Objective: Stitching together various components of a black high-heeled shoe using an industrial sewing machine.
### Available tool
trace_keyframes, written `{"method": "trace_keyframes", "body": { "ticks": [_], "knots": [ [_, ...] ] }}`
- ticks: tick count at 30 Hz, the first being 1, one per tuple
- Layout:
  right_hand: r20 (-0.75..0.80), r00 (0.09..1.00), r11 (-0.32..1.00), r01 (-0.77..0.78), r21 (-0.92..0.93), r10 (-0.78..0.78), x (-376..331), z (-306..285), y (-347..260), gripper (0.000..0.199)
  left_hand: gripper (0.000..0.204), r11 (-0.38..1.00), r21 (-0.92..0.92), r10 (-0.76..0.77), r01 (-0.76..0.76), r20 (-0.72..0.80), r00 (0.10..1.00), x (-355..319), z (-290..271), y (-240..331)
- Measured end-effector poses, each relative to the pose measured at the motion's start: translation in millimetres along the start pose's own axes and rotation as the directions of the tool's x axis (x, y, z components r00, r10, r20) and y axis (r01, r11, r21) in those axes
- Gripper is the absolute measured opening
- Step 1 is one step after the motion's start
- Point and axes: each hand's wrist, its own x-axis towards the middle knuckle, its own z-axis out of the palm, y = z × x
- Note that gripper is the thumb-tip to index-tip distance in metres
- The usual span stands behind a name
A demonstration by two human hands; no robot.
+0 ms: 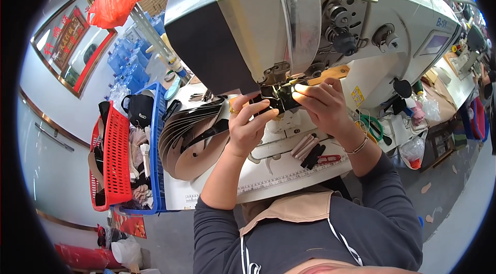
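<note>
A large white and dark-grey sewing machine (248, 26) stands right in front of me. Below its needle area is a small black piece (281, 102) of what looks like leather or fabric. My left hand (250, 123), with a ring on it, pinches the near left side of this piece. From the right, my right hand (321, 102) pinches its other side with thumb and fingertips close to the needle. The piece's exact outline is partly hidden by my fingers. Beside my left forearm lies a fanned stack of curved beige and black pieces (188, 142).
A red basket (114, 158) and a blue basket (158, 191) filled with pieces stand at the left. Pale strips (305, 146), black strips (313, 157) and red thread snips (329, 159) lie near the ruler tape (268, 183). Green-handled scissors (373, 127) rest at right.
</note>
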Motion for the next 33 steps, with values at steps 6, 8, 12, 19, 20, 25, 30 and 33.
{"method": "trace_keyframes", "body": {
  "ticks": [6,8,12,19,20,25,30,33],
  "knots": [
    [0.013,1.0,0.999,0.009,-0.044,-0.008,5,6,6,0.02,0.021,0.997,0.06,-0.043,0.04,0.052,0.998,-3,0,-8],
    [-0.003,1.0,0.999,0.016,-0.045,-0.016,9,8,8,0.019,0.021,0.996,0.072,-0.064,0.059,0.07,0.995,-5,3,-15],
    [0.024,1.0,0.997,0.008,-0.078,-0.006,11,13,17,0.018,0.02,0.997,0.057,-0.06,0.059,0.01,0.998,-8,11,-25],
    [-0.044,0.99,0.991,-0.132,-0.024,0.131,-5,6,9,0.021,0.015,0.956,-0.146,-0.25,0.256,0.055,0.967,-5,11,-28],
    [-0.132,0.97,0.978,-0.205,0.026,0.207,-14,1,3,0.021,0.015,0.892,-0.292,-0.323,0.347,0.126,0.938,-2,7,-27],
    [0.464,0.84,0.876,-0.421,0.236,0.279,-111,-43,-21,0.019,0.031,0.518,-0.54,-0.685,0.663,0.202,0.7,29,-5,-47],
    [0.47,0.834,0.862,-0.441,0.249,0.291,-150,-48,-46,0.016,0.032,0.569,-0.026,-0.665,0.822,0.573,0.479,87,-14,-23],
    [0.443,0.862,0.922,-0.351,0.166,0.248,-154,-49,-46,0.014,0.032,0.438,-0.173,-0.729,0.882,0.505,0.461,66,-7,-36]
  ]
}}
